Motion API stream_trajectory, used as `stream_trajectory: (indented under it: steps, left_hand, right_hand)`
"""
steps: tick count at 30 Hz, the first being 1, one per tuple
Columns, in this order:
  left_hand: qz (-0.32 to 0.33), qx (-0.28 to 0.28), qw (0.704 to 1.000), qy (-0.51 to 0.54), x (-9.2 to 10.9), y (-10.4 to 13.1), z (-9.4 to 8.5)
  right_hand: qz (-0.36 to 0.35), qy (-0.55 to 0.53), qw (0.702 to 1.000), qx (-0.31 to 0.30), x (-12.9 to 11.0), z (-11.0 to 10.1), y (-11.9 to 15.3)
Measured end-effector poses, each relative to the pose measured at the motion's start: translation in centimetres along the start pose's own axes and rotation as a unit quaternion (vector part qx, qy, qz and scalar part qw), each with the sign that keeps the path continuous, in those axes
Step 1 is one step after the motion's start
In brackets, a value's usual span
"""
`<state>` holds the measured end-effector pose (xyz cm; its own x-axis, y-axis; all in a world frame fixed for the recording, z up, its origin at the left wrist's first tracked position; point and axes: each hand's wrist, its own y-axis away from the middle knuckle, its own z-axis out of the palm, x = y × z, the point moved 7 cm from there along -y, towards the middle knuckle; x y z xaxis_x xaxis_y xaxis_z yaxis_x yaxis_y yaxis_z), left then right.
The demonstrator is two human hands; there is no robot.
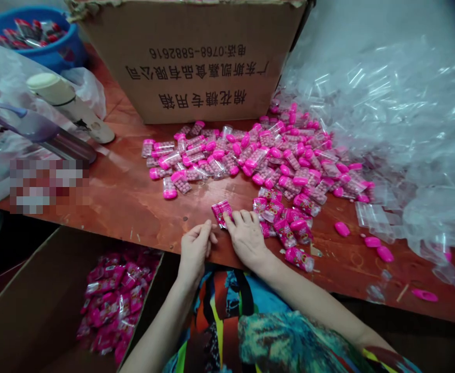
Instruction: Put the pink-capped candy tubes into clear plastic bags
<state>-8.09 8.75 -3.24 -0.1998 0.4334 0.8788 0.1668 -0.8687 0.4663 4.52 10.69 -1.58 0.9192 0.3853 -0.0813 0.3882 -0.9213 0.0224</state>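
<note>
Head view shows right hand (246,234) pinching a pink packet (222,212) on the table (134,202), left hand (195,247) loosely curled and empty beside it; bagging step underway, needing a firm grip.

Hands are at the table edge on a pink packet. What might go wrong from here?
1. The pink packet under the right hand and left hand lies near the table edge; it may slip off and miss the open box.
2. Loose pink caps at the edge could roll off.
</note>
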Motion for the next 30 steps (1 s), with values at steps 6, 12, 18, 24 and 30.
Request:
stream_trajectory:
  steps: [6, 12, 18, 24, 30]
  left_hand:
    - [-0.036, -0.041, 0.998, 0.01, -0.6, 0.1, 1.9]
    - [-0.007, -0.026, 0.999, 0.02, -0.6, -1.2, 2.9]
    - [0.144, 0.02, 0.966, -0.212, 1.2, -3.3, 2.6]
    - [0.207, 0.114, 0.884, -0.404, 4.6, -1.5, 2.0]
    - [0.075, -0.088, 0.982, -0.147, 2.6, 0.5, 4.9]
  right_hand:
    - [-0.026, -0.038, 0.991, 0.123, 0.9, -1.7, 2.2]
    - [-0.022, -0.078, 0.98, 0.181, 1.9, -2.5, 2.5]
    - [0.0, -0.108, 0.971, 0.212, 3.6, -3.0, 2.2]
    - [0.037, -0.244, 0.926, 0.287, 5.9, -3.4, 3.5]
    - [-0.047, -0.184, 0.93, 0.315, 4.7, -4.1, 4.3]
